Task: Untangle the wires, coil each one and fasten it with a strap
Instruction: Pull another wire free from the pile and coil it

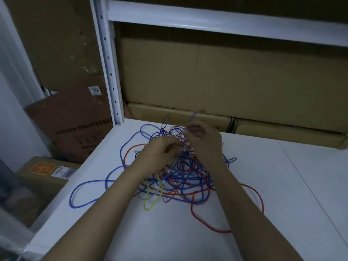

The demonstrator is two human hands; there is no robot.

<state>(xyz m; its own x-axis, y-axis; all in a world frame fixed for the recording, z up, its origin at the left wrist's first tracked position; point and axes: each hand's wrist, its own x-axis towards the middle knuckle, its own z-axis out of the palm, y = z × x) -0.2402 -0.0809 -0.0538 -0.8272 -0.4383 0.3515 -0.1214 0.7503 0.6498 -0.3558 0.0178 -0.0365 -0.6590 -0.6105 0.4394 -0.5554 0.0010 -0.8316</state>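
Blue, red and yellow wires (pixel 169 176) lie knotted mid-tabletop (pixel 282 204). Left hand (pixel 160 153), on the tangle's left, pinches strands; right hand (pixel 203 142), at its far side, grips a lifted loop. Untangling is underway; next move requires freeing one wire.

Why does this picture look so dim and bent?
Head view: weak bluish light, so the boxes look murky; the wide lens bows the shelf post; both hands, left hand and right hand, are smeared by motion over the wires; no glare.
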